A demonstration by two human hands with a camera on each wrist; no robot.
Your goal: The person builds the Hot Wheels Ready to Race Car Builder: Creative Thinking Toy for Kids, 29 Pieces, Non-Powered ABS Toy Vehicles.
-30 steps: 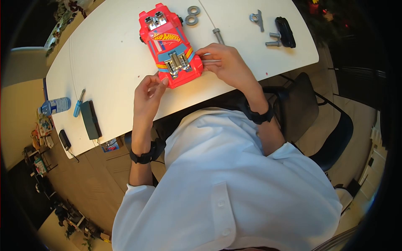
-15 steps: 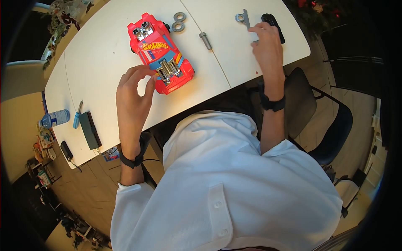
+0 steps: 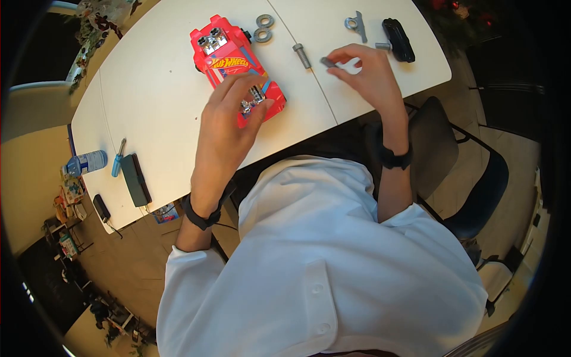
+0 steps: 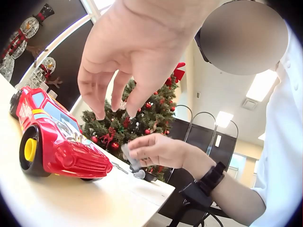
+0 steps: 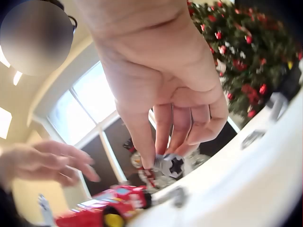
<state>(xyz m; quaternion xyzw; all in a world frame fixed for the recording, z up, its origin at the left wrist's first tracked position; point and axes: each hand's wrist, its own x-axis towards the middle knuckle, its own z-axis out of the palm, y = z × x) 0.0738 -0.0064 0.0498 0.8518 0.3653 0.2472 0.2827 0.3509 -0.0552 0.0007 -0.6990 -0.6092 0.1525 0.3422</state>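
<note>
My right hand [image 3: 376,78] pinches a grey toy bolt [image 3: 326,62] between thumb and fingers, above the table. Its head, with a cross-shaped recess, shows in the right wrist view [image 5: 174,165]. Over the rear of a red toy car [image 3: 235,62] hovers my left hand [image 3: 223,128], fingers loosely bent and holding nothing. The left wrist view has this hand above the car [image 4: 71,151], apart from it. Another grey bolt [image 3: 301,56] lies on the table between the car and my right hand. Two grey washers [image 3: 263,34] rest beside the car's far end.
A grey wrench-like piece [image 3: 357,27], a black part [image 3: 398,40] and one more bolt [image 3: 382,46] lie toward the right. On the left are a blue-handled screwdriver [image 3: 118,160], a dark case [image 3: 137,179] and a bottle [image 3: 89,162]. A chair [image 3: 437,143] stands right of the table.
Both hands were at the car's near end. The right hand left it, reached beside the black part, and came back leftward with a bolt. The left hand let go and moved over the car.
</note>
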